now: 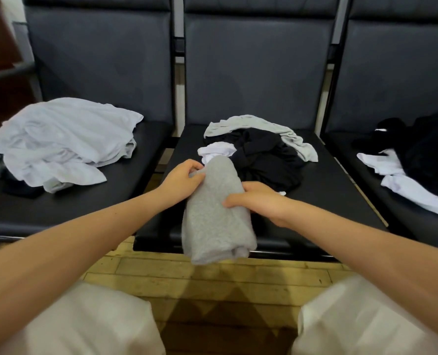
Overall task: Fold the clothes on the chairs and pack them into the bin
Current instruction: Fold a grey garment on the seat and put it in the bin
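Cloth fills both my hands: a grey folded garment (216,213) lies lengthwise on the middle chair seat (341,196), its near end hanging over the front edge above the wooden floor (238,278). My left hand (180,181) holds the far end, fingers (196,166) curled and pinching a corner of the grey fabric. My right hand (257,201) lies across the bundle's right side, thumb and fingers curled round its edge.

Just behind the bundle, toward the back edge of the same seat, sits a heap: a black garment (266,157), a small white piece (216,151) touching the bundle's far end, and a light grey garment (261,129) draped along the rear and right of the heap.

On the left chair seat (84,201) a pale lavender pile (64,139) covers the back half, with a bit of dark cloth (20,188) showing under its near edge. On the right chair seat (353,160) black clothes (428,149) lie over a white garment (412,185) that reaches the front edge.

My knees in pale trousers (84,324) show at the bottom.
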Motion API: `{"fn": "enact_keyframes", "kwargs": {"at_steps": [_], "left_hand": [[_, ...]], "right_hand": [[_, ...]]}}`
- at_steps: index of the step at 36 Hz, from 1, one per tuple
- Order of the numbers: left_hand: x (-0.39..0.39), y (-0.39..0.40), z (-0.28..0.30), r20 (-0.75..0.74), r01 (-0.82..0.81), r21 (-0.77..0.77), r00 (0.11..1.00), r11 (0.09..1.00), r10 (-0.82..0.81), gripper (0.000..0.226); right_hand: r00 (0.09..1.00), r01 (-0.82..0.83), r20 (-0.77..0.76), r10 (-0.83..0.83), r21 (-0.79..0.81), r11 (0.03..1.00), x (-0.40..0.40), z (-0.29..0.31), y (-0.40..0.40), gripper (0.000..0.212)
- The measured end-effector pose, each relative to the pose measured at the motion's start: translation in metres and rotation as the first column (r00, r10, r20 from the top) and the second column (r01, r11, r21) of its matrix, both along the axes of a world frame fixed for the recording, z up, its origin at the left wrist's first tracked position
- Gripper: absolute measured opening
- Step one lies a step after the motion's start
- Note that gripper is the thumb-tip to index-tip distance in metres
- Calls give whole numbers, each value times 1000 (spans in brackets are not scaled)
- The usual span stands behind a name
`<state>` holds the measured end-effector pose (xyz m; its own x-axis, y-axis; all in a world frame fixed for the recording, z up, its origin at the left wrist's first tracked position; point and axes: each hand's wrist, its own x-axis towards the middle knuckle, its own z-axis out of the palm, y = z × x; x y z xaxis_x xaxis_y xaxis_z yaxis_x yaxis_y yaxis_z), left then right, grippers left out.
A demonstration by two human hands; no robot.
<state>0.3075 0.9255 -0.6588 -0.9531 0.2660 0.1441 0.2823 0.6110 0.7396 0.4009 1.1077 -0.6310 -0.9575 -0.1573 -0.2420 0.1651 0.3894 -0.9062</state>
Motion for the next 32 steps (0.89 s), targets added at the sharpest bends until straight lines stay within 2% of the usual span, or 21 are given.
{"fn": "enact_keyframes", "kwargs": {"at_steps": [2,6,7,9,10,13,15,17,20,24,29,32], "left_hand": [[2,-6,13,81,-5,80,997,997,-2,28],[5,-32,45,188,16,204,981,979,-55,41],[6,-42,53,210,21,262,974,965,-78,44],[11,-60,64,276,1,420,953,907,-128,45],[13,-69,68,311,-44,488,942,871,-126,46],[19,-97,70,374,-140,611,919,779,-129,64],[25,-113,69,418,-170,666,891,726,-174,65],[32,-126,68,452,-170,670,865,723,-216,58],[41,-144,67,470,-124,640,844,758,-259,35],[50,-180,67,445,-268,635,894,725,-60,31],[77,-233,57,445,-435,629,881,645,161,30],[101,-263,48,438,-518,628,852,581,286,36]], "right_hand": [[1000,13,-20,-16,-125,992,-4,10,-8,14],[999,1,-36,-9,-215,977,-13,40,-22,13],[999,-13,-35,4,-246,969,-16,48,-27,18],[1000,-28,-4,28,-301,953,-24,61,-38,44],[999,-31,29,43,-322,946,-27,67,-44,51],[990,-80,83,118,-358,930,-33,81,-60,32],[980,-129,99,175,-356,925,-34,88,-74,19],[968,-173,112,224,-346,922,-39,91,-92,15],[955,-187,157,252,-341,921,-48,90,-120,17],[931,-168,259,256,-318,933,-61,83,-151,20],[862,-313,331,384,-247,917,-65,70,-190,47],[843,-356,324,429,-261,897,-61,65,-217,40]]}}
